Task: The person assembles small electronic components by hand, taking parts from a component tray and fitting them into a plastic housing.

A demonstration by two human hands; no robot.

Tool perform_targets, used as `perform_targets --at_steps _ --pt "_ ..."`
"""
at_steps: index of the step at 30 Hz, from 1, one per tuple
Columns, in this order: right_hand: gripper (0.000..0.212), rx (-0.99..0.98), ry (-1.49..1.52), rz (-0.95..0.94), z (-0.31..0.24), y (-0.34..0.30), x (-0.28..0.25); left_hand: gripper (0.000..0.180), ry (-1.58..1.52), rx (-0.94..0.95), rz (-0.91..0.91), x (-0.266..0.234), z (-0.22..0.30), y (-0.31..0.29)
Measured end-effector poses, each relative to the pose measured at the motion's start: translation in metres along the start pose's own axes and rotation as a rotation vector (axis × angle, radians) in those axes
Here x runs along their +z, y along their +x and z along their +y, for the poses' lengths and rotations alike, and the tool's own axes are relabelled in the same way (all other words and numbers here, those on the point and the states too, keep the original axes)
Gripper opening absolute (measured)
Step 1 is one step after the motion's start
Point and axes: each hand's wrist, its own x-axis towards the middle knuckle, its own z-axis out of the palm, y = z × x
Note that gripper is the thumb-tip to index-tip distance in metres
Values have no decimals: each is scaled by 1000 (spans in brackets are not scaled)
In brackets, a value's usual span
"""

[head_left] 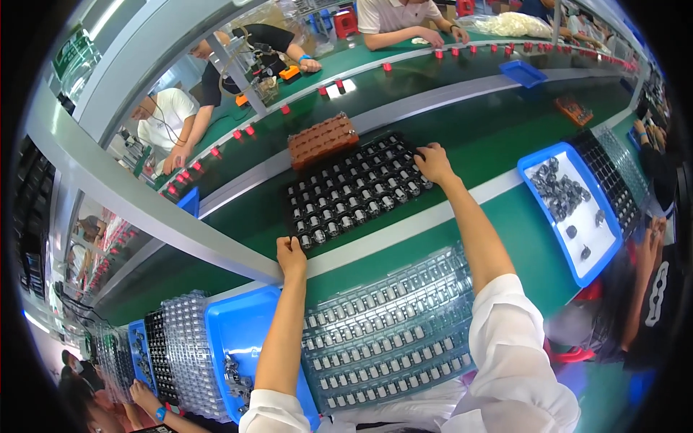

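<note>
A black tray (348, 189) filled with rows of small silver-and-black parts lies on the green conveyor belt in front of me. My left hand (291, 258) is closed on its near left corner, the fingers curled. At the tray's right end, my right hand (434, 163) grips the far corner with thumb and fingertips. Between my forearms, close to my body, rests a clear plastic tray (386, 328) holding many similar small parts in rows. An orange-brown block with rows of pockets (322, 141) stands just beyond the black tray.
A blue bin (570, 209) with loose dark parts is at right; another blue bin (229, 325) lies beside my left forearm. A grey metal post (155, 195) slants across the left. Beyond the belt, red pieces line a second conveyor (411, 76), where other people work.
</note>
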Motion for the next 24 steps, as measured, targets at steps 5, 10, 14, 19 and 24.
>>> perform_targets --at_steps 5,10,14,19,24 --pt "32 -219 217 -51 -20 -83 -71 51 409 230 116 -16 -6 -15" --pt "22 -33 528 -125 -28 -296 -227 63 313 824 -384 -12 70 -100" --pt "20 537 876 230 -37 -467 -263 61 379 977 -701 -55 116 -158" --pt "30 1035 628 1006 -29 -667 -221 61 490 1138 -998 -74 148 -220" --pt "14 1434 68 1302 7 -826 -163 60 511 1403 -1118 -60 155 -274"
